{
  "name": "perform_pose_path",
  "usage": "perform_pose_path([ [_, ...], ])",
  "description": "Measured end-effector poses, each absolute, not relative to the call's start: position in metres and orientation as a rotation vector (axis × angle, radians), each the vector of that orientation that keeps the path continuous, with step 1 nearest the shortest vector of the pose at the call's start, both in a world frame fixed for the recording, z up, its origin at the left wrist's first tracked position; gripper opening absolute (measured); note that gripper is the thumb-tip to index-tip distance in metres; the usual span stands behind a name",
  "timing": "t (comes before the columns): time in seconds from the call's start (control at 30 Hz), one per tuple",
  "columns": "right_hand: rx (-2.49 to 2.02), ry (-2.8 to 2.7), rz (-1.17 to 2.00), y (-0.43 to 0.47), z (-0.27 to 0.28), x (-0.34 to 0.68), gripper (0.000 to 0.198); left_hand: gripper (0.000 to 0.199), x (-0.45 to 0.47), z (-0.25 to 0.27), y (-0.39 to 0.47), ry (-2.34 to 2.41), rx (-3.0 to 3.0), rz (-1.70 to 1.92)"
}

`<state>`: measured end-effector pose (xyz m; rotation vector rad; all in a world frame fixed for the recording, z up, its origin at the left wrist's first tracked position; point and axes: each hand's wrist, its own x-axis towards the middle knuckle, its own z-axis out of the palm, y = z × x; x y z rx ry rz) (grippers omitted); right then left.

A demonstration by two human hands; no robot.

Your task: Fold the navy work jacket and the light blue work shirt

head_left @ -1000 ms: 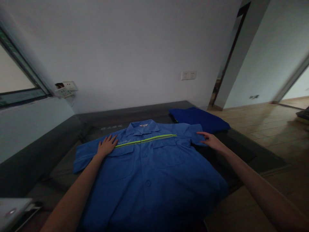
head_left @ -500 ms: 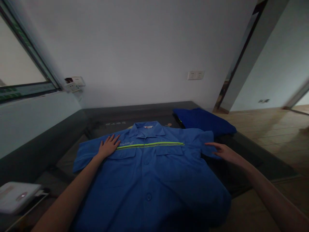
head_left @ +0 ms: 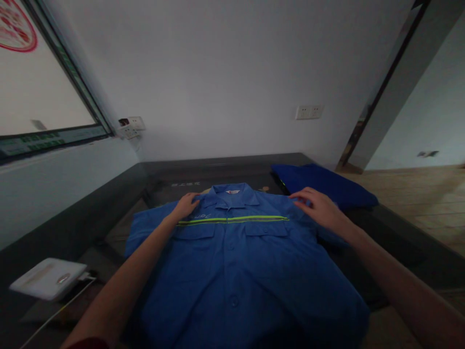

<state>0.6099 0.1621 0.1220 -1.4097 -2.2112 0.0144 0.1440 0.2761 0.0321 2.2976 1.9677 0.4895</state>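
Observation:
A blue short-sleeved work shirt (head_left: 232, 261) lies front up, collar away from me, with a yellow-green stripe across its chest. My left hand (head_left: 186, 206) is on the shoulder just left of the collar, fingers and thumb drawn together on the cloth and partly covering the white lettering. Over at the opposite shoulder, my right hand (head_left: 319, 207) has its fingertips at the upper edge, thumb and fingers a little apart. Part of the right sleeve is hidden behind that hand.
The shirt rests on a dark table (head_left: 225, 169) against the wall. Darker blue folded clothing (head_left: 323, 184) lies at the back right. A white box-shaped device (head_left: 49, 278) with a cable is at the left. Wall sockets (head_left: 308, 112) are above the table.
My left hand has slid from the left chest up to the shoulder by the collar. My right hand has moved inward from the sleeve to the shoulder. The camera view has turned slightly left.

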Motion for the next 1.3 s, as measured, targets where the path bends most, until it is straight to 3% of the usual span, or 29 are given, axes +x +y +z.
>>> perform_pose_path([
  [0.17, -1.310, -2.408, 0.111, 0.232, 0.128, 0.530, 0.024, 0.039, 0.179, 0.033, 0.324, 1.961, 2.251, 0.514],
  [0.37, -1.416, -2.268, 0.482, 0.320, 0.095, 0.469, 0.023, 0.035, 0.200, 0.019, 0.351, 2.085, 2.136, 0.528],
  [0.7, -1.359, -2.036, 0.678, 0.354, 0.042, 0.335, 0.033, 0.028, 0.201, 0.016, 0.351, 1.985, 2.139, 0.629],
  [0.83, -1.313, -2.010, 0.685, 0.363, 0.041, 0.325, 0.044, 0.028, 0.199, 0.015, 0.353, 1.931, 2.150, 0.693],
  [1.1, -1.302, -2.050, 0.625, 0.376, 0.040, 0.337, 0.033, 0.030, 0.208, 0.012, 0.364, 1.990, 2.127, 0.695],
  [1.3, -1.471, -2.038, 0.410, 0.375, 0.045, 0.407, 0.030, 0.029, 0.218, 0.007, 0.356, 2.118, 2.170, 0.629],
])
